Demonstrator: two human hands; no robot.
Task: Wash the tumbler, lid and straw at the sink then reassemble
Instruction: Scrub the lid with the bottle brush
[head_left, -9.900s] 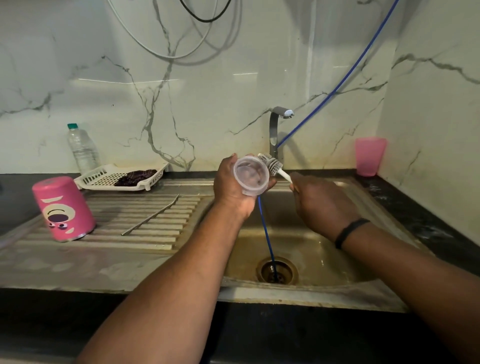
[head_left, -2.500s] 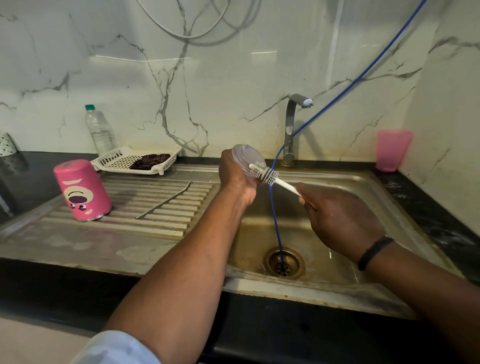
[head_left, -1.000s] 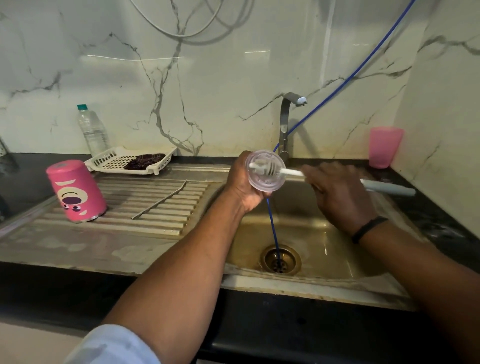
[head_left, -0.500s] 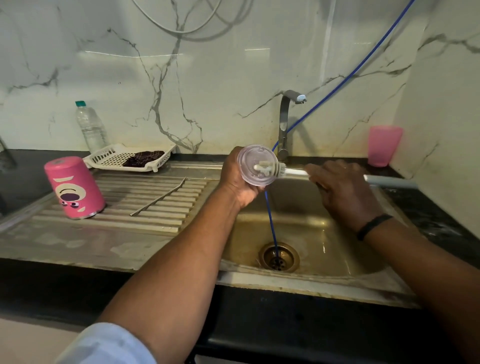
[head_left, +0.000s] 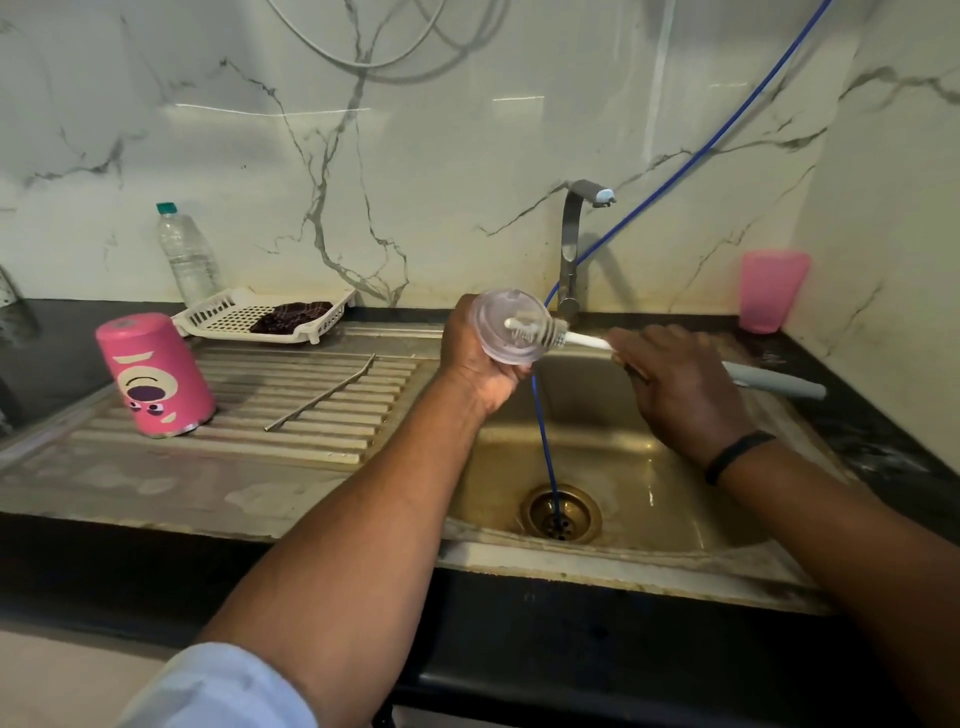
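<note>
Steel drainboard (head_left: 156, 478) with upturned pink tumbler (head_left: 156, 376), metal straw (head_left: 322, 393) and white basket (head_left: 265, 316); pink cup (head_left: 773, 291) on black counter (head_left: 883, 441).

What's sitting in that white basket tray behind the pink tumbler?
In the white basket tray lies a dark crumpled lump, perhaps a cloth or scrubber; it is too small to tell which. The perforated floor shows beside it. Whatever lies under the lump is covered.

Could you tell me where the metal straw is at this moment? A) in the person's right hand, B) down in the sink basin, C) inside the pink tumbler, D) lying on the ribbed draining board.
D: the metal straw lies loose on the ribbed draining board, to the right of the upturned pink tumbler, while the left hand holds the clear lid and the right hand works the brush on it.
</note>
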